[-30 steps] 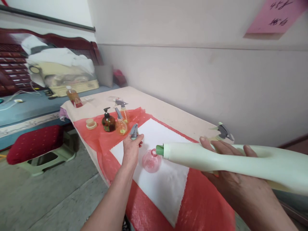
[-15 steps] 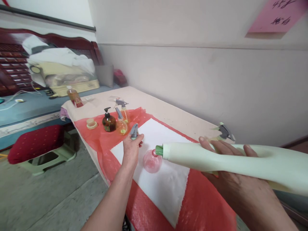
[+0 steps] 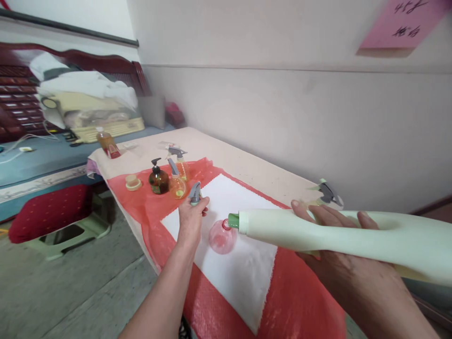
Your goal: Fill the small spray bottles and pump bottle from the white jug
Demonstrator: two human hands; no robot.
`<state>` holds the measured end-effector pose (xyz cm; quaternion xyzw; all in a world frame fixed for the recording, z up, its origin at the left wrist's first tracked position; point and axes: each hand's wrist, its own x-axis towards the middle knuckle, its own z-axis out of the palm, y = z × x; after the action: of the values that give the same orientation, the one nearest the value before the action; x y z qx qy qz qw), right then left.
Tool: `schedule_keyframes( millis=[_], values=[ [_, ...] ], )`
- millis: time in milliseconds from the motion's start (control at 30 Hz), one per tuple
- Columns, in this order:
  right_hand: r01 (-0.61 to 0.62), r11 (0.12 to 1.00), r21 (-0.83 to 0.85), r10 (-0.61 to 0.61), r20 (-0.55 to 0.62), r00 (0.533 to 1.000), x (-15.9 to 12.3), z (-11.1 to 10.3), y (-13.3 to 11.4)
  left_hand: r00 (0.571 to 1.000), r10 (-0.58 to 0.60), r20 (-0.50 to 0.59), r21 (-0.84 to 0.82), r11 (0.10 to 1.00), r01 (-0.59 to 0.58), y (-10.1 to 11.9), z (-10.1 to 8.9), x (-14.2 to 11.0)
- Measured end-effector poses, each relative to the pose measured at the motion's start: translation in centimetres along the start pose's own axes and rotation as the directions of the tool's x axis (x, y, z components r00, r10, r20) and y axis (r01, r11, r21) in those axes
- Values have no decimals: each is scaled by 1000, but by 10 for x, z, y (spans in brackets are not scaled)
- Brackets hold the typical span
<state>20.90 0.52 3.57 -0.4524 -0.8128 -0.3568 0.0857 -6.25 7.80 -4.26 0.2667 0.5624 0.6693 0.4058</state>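
Note:
My right hand [image 3: 339, 254] grips a large pale green jug [image 3: 318, 233], held almost level with its green spout [image 3: 233, 220] right at the open neck of a small round pink bottle [image 3: 222, 236]. The pink bottle stands on a white cloth [image 3: 240, 268] laid over a red sheet [image 3: 300, 301]. My left hand [image 3: 189, 220] is closed on a grey trigger sprayer head [image 3: 194, 193], just left of the pink bottle.
Further back on the red sheet stand a brown pump bottle [image 3: 158, 180], two orange spray bottles [image 3: 176, 181] and a small cream lid [image 3: 133, 181]. Another grey sprayer [image 3: 329, 192] shows behind the jug. A red-cushioned stool [image 3: 52, 216] stands left of the beige table [image 3: 247, 165].
The jug's spout has crept slightly left and down, onto the pink bottle's neck. My left hand stays put with the sprayer head.

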Motion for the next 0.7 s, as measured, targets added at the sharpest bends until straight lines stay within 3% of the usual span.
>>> schedule_keyframes(
  millis=[200, 700],
  values=[
    [-26, 1000, 6, 26, -66, 998, -1, 1, -1, 1000, 11, 1, 7, 1000, -11, -1, 0, 2],
    [-17, 1000, 1, 17, 21, 1000, -2, -3, 2, 1000, -1, -11, 5, 1000, 1, 3, 0, -2]
  ],
)
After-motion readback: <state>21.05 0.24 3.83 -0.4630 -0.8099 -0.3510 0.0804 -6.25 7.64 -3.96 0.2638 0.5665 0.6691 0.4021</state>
